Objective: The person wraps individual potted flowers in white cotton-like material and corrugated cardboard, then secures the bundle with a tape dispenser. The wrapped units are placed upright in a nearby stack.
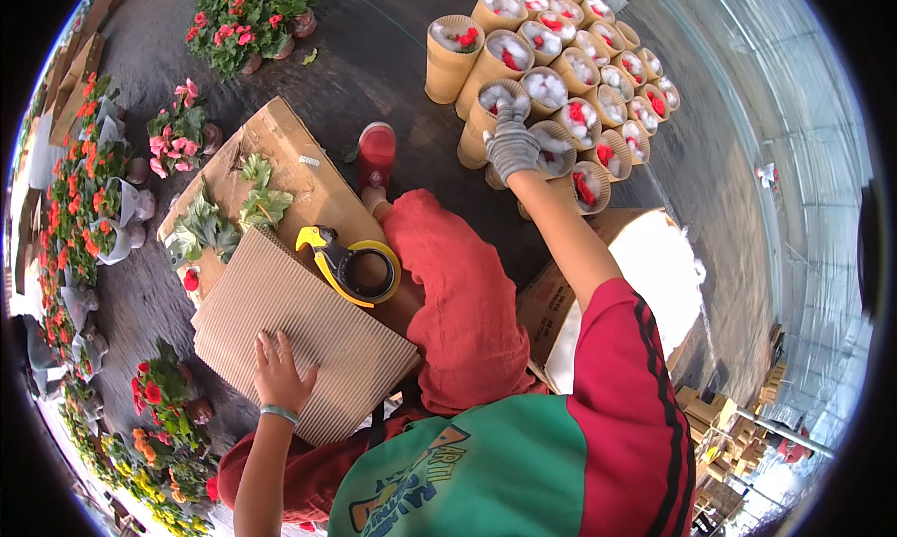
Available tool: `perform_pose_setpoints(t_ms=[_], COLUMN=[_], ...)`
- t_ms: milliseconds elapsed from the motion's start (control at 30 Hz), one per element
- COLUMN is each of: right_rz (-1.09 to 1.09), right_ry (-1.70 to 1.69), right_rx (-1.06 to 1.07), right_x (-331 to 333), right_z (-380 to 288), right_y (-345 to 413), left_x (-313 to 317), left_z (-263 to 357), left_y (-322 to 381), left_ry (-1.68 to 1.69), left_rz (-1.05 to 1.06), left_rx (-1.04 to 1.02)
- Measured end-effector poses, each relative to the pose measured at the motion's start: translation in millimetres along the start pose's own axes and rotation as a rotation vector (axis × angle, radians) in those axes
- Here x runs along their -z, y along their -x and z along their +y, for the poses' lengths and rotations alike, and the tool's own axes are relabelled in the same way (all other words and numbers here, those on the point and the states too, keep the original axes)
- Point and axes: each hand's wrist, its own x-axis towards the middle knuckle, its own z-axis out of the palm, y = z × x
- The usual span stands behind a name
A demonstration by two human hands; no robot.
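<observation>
My right hand (513,141), in a grey knit glove, reaches to the rim of a corrugated cardboard tube (490,116) stuffed with white fluff; whether its fingertips grip anything is hard to see. Around it stand several such tubes (454,53) with red flowers showing in the fluff. My bare left hand (284,376) rests flat, fingers spread, on corrugated cardboard sheets (308,334). The sheets lie on a cardboard box (280,137). Beside them on the box is a yellow and black tape dispenser (350,267), with green leaves (263,204) and a red blossom (191,280) nearby.
An open carton of white fluff (652,277) stands at my right. Flowering potted plants (245,18) are on the dark ground sheet at the upper left, with orange-flowered ones (77,207) in a row at the left. Plastic sheeting (806,116) runs along the right side.
</observation>
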Motion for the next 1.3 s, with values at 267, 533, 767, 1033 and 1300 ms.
perform_pose_setpoints(t_ms=[267,533,767,1033,1300], right_rz=[-0.31,-0.157,-0.025,0.171,0.154], right_ry=[0.279,0.322,0.187,0.029,0.077], right_rx=[0.169,0.161,0.178,-0.186,-0.684], right_x=[14.6,-8.3,17.3,91.4,177.5], right_z=[1.9,10.8,1.3,135.9,367.7], right_y=[-20.1,-30.4,-19.3,25.3,247.5], left_x=[-1.5,-0.1,-3.6,-6.3,-8.3], left_z=[0.5,2.0,1.1,-0.3,-8.4], left_y=[1.3,0.3,0.9,-4.5,-11.6], left_ry=[0.033,0.042,0.037,0.001,-0.099], left_rz=[0.005,0.015,0.036,0.011,0.007], left_rx=[0.005,0.005,0.004,0.003,-0.009])
